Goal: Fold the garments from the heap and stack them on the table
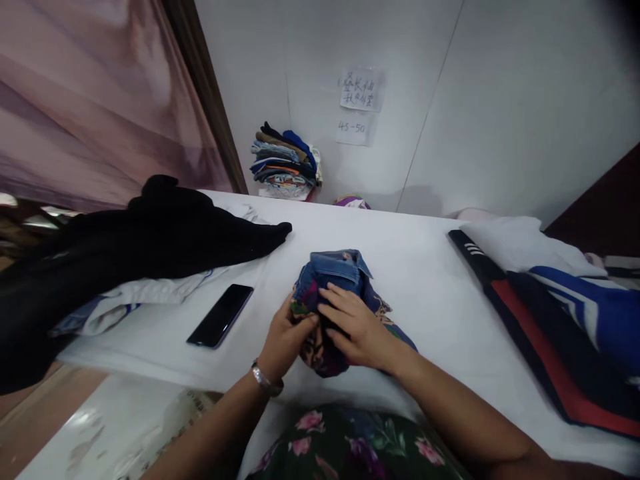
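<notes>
A bundled garment with a blue denim collar and dark multicoloured patterned cloth (334, 270) lies at the middle of the white table, close in front of me. My left hand (290, 333) grips its left edge, the thumb on top and the other fingers partly hidden behind the cloth. On the garment's upper right side rests my right hand (355, 327), with its fingers stretched out over the fabric. One patterned flap trails from the bundle towards the lower right, partly under my right forearm.
A black phone (221, 316) lies left of the garment. Black clothing (165, 233) is heaped over pale clothes at the left. Folded dark and red clothing (540, 353) lies at the right beside white and blue pieces. A stack of folded clothes (285, 163) stands against the wall.
</notes>
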Demonstrator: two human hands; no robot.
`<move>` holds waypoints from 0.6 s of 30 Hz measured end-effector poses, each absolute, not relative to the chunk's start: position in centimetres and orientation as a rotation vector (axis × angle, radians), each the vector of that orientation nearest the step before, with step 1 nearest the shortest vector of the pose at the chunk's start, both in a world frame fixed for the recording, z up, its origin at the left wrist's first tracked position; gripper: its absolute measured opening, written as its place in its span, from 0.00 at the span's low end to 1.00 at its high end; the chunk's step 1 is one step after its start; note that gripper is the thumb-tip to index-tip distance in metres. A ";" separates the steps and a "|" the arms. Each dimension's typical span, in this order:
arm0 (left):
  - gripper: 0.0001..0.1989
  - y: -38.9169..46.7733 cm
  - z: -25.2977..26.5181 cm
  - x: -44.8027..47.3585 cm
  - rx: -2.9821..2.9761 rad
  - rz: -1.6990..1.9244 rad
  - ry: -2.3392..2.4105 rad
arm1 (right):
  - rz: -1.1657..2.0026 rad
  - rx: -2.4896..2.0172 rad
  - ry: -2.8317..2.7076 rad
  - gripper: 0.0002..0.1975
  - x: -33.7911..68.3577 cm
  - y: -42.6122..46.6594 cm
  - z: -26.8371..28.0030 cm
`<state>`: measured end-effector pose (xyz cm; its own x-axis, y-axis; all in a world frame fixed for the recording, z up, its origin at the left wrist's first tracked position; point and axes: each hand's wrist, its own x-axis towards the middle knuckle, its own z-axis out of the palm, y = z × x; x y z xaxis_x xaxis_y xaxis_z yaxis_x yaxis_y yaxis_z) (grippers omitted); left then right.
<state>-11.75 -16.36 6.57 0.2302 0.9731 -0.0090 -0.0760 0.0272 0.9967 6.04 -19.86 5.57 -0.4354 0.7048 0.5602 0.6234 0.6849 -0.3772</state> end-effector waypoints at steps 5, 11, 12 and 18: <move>0.18 -15.1 4.4 -15.1 0.804 1.053 1.028 | 0.359 -1.180 -1.715 0.13 11.3 -17.0 3.8; 0.09 -14.6 3.8 -17.1 0.693 0.925 0.948 | 0.983 -1.681 -1.133 0.20 15.9 -13.4 1.4; 0.11 -14.4 4.0 -17.1 0.693 0.892 0.932 | 1.109 -1.663 -1.070 0.22 15.9 -13.1 1.3; 0.14 -14.4 5.3 -16.2 0.790 0.760 0.939 | 1.297 -1.651 -1.019 0.12 14.3 -11.6 2.2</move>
<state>-16.23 -14.41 5.33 0.3884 0.8332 -0.3936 -0.2117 0.4964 0.8419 14.29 -11.64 2.25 0.1553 0.9242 -0.3489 0.1207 -0.3683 -0.9218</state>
